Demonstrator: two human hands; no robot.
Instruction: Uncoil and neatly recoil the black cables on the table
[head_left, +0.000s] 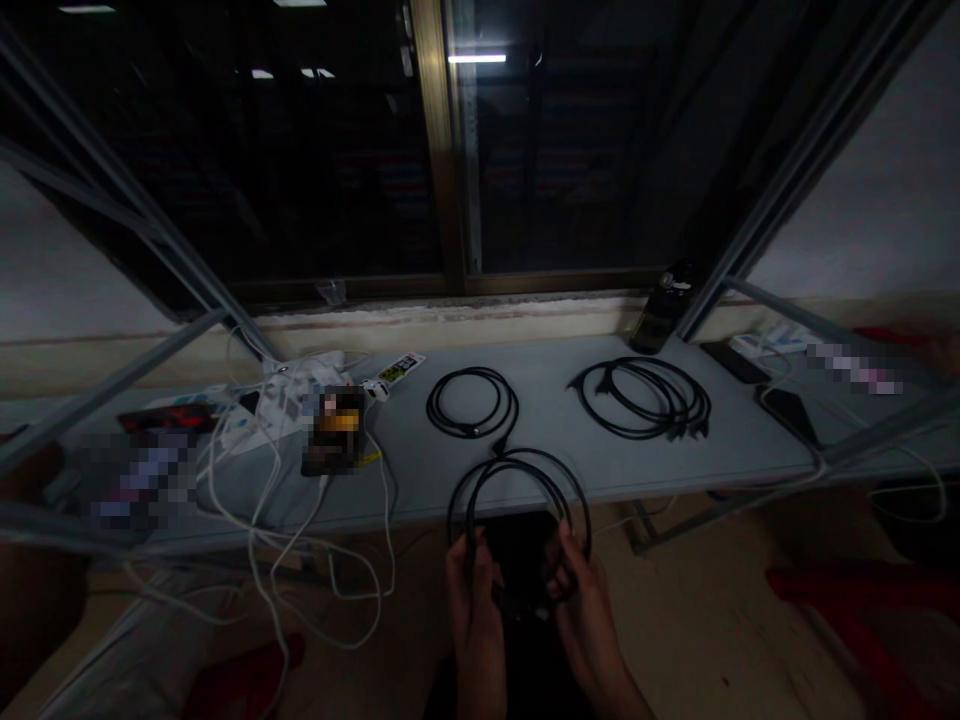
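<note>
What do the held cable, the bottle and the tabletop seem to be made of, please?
The held cable: probably rubber or plastic, black and smooth, as its supple loops suggest. The bottle: perhaps plastic, faintly glossy by its highlights; dim light leaves this open. The tabletop: possibly laminated board, grey and matte, from its even surface.

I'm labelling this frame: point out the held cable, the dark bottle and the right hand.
Held cable [501, 450]: head view, top of its loop.
Dark bottle [659, 312]: head view, its body.
Right hand [584, 588]: head view, middle of it.
</note>
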